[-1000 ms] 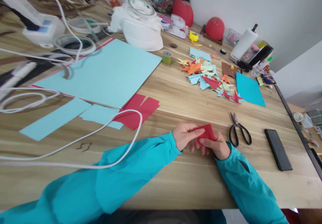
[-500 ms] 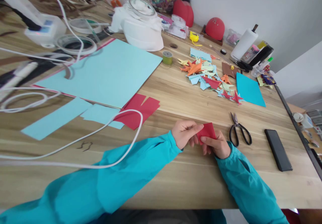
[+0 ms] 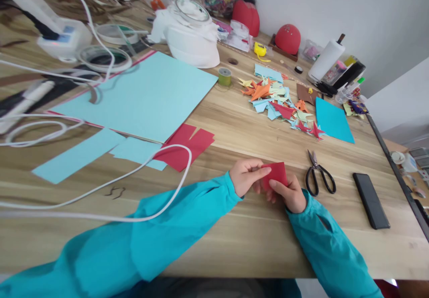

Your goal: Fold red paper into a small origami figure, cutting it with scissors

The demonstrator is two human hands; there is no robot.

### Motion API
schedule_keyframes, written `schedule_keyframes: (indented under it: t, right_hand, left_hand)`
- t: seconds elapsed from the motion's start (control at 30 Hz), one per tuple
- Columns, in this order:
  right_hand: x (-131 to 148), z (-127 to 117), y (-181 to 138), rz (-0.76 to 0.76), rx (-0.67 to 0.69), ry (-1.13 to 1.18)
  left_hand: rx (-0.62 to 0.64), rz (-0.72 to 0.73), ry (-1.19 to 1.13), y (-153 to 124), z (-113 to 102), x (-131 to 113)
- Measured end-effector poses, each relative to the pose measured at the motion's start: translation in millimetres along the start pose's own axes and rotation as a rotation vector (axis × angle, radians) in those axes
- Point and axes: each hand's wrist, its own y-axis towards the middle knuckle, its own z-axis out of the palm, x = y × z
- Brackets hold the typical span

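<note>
A small square of red paper (image 3: 276,172) is held between both hands above the wooden table. My left hand (image 3: 246,175) pinches its left edge with thumb on top and fingers beneath. At the lower right corner my right hand (image 3: 288,194) grips the same paper, its thumb lying across the face. Some fingertips are hidden under the paper. Black-handled scissors (image 3: 314,169) lie just right of my right hand. Cut red paper pieces (image 3: 191,148) rest up and left of my left hand, beside light blue strips (image 3: 78,155).
A white cable (image 3: 186,173) loops over my left forearm. Folded paper cranes (image 3: 278,99) are heaped farther back, left of a blue sheet (image 3: 335,120). A black phone (image 3: 371,200) lies at right. Large light blue sheets (image 3: 144,94) cover the left side, near a thread spool (image 3: 224,77).
The red paper has turned slightly and shows more of its face. Both hands keep their hold in nearly the same place; the view has shifted a little.
</note>
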Motion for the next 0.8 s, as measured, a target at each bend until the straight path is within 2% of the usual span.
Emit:
schedule_keyframes:
  t: [0.13,0.37,0.53,0.63,0.8]
  right_hand:
    - [-3.1,-2.1,1.7,-0.006,-0.029,0.044]
    - [-5.7,-4.1,2.2,0.043,0.026,0.062]
    - [-5.6,-1.4,1.4,0.053,-0.04,0.004]
    - [-4.5,0.4,1.0,0.026,-0.05,-0.032]
    - [-6.5,-1.3,3.3,0.019,-0.053,0.098]
  left_hand:
    - [0.03,0.003,-0.014,1.3,-1.6,1.0]
    - [0.038,0.006,-0.021,3.9,-3.9,4.9]
    - [-0.018,0.06,0.009,0.3,-1.9,1.8]
    - [-0.006,0.098,-0.037,-0.2,-0.9,1.8]
    - [-0.087,0.123,0.005,2.9,-3.8,1.2]
